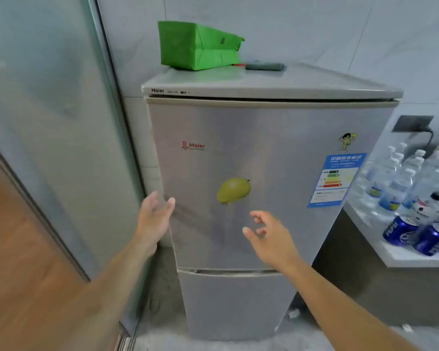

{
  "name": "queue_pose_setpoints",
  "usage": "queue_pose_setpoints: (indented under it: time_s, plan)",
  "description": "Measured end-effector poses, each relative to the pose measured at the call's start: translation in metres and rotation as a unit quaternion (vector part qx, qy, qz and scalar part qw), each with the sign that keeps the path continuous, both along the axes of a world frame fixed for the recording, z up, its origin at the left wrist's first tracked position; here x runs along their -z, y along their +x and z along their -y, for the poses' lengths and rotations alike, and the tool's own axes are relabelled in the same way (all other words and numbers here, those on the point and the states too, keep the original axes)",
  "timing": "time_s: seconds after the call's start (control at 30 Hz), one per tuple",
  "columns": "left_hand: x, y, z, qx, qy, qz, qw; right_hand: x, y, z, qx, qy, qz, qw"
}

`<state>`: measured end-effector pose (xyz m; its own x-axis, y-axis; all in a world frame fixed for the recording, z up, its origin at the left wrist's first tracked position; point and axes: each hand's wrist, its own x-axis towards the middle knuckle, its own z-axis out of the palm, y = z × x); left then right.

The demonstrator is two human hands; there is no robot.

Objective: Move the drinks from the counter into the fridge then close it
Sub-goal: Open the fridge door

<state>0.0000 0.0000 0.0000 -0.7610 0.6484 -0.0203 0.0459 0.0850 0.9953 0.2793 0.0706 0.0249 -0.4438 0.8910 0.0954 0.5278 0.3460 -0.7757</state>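
Two empty hands, left hand (154,219) and right hand (269,236), fingers spread, before shut fridge (238,148), two Pepsi cans (416,235) on counter (416,260)

I had both bare arms stretched forward toward the fridge door (238,153), forearms rising from the bottom of the view. My left hand (154,219) was at the door's left edge, palm turned inward toward the door, fingers straight and together, thumb raised beside them, fingertips at or just touching that edge; I could not tell which. My right hand (269,236) hovered in front of the door's lower middle, empty, back of the hand facing me, fingers loosely curled and spread, clear of the surface. Neither hand held anything.
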Motion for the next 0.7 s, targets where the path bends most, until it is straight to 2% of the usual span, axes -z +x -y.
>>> queue_pose_setpoints:
  time_s: [0.17, 0.37, 0.53, 0.7]
  plan:
    - [-0.004, -0.021, -0.041, 0.019, 0.031, -0.023, 0.999, -0.017, -0.016, -0.016, 0.026, 0.075, 0.026, 0.997]
    - [0.007, -0.033, -0.035, 0.044, 0.007, -0.047, 0.998, -0.024, -0.021, -0.019, 0.047, 0.064, 0.032, 0.996]
    - [0.008, -0.016, -0.004, 0.041, 0.005, -0.066, 0.997, -0.020, -0.020, 0.004, 0.030, 0.044, 0.023, 0.998]
    - [0.014, 0.046, 0.057, -0.024, 0.050, -0.052, 0.997, -0.015, 0.008, 0.042, 0.013, 0.049, -0.025, 0.998]
